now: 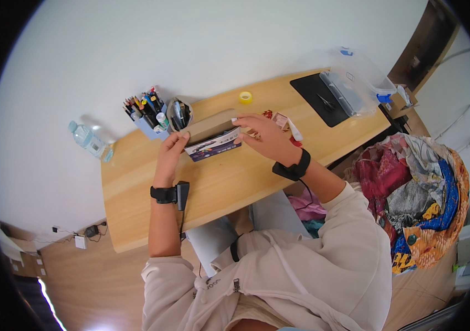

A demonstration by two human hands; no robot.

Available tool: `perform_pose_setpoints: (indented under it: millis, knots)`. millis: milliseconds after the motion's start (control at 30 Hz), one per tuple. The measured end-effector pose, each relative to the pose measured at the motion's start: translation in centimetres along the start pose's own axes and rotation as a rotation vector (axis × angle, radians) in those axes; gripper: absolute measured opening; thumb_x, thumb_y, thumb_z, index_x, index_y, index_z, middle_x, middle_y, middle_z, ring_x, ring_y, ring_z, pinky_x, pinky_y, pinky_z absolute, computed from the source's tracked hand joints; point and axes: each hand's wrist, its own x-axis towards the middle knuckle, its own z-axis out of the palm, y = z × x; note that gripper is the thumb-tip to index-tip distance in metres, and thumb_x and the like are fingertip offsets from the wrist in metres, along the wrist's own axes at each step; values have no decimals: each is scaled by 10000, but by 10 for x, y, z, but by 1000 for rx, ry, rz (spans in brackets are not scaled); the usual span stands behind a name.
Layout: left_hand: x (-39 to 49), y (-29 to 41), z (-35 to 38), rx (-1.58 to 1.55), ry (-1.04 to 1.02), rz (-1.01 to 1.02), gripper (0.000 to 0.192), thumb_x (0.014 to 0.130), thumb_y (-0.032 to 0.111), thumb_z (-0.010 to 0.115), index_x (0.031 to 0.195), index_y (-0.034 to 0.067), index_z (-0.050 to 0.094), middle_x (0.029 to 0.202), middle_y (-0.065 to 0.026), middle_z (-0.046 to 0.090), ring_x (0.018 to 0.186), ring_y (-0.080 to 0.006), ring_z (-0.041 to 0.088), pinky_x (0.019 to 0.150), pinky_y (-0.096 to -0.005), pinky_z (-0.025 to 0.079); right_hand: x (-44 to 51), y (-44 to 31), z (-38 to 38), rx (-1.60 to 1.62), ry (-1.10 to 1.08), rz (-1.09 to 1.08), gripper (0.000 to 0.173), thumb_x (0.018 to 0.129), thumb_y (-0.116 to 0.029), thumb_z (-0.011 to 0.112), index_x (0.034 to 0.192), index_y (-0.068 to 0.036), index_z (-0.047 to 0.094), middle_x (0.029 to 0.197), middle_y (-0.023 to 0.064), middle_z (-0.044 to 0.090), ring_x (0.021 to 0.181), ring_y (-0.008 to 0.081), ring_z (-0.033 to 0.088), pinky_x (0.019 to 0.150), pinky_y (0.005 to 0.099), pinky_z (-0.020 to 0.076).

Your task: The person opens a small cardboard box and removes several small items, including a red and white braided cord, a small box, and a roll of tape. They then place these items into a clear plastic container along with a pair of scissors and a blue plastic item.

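A small printed cardboard box (213, 148) with its brown lid flap raised is held above the wooden table (135, 198). My left hand (171, 154) grips the box's left end, thumb at the flap's edge. My right hand (264, 135) is at its right end, fingers on the flap's corner and thumb by the printed front. Something dark shows inside the box; what it is cannot be told. Just right of my right hand lie red and white small items (280, 121), partly hidden by it. Black straps with small devices circle both wrists.
Behind the box stand a blue pen holder (148, 120) full of pens and a pouch (180, 113). Yellow tape (245, 97) lies near the wall. A plastic bottle (90, 140) is at far left. Scissors (326, 101) rest on a black mat (313, 91) beside a clear plastic bin (359, 82). Colourful fabrics (417, 198) sit right.
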Motion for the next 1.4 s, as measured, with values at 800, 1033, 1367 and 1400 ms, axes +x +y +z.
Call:
perform_pose_setpoints:
  millis: [800, 1033, 1367, 1400]
  knots:
    - [-68, 34, -3, 376, 130, -9, 239, 990, 294, 663, 840, 116, 611, 736, 83, 470, 670, -47, 391, 612, -222, 312, -23, -21, 10, 92, -4, -107, 223, 879, -76, 702, 1092, -11, 723, 1006, 133, 694, 902, 304, 674, 794, 375, 550]
    - [-103, 34, 7, 324, 146, 4, 205, 1013, 244, 633, 1032, 42, 659, 802, 46, 530, 736, -66, 472, 674, -231, 399, -33, -25, 2, 159, -55, -105, 222, 876, -68, 707, 1088, -5, 723, 1003, 130, 696, 883, 298, 678, 780, 367, 550]
    - [-127, 17, -6, -387, 94, -12, 330, 1029, 60, 491, 1319, -71, 583, 1019, -46, 610, 890, -128, 582, 859, -270, 524, -37, -30, 2, 266, -104, 28, 216, 921, -43, 683, 1130, 1, 716, 1047, 115, 691, 899, 211, 693, 802, 308, 575]
    - [-128, 14, -6, -451, 78, 12, 326, 1025, 40, 481, 1313, -75, 581, 1018, -51, 617, 891, -131, 590, 858, -270, 527, -38, -30, 2, 273, -104, 17, 217, 924, -41, 681, 1133, 4, 714, 1051, 114, 690, 899, 207, 694, 809, 306, 578]
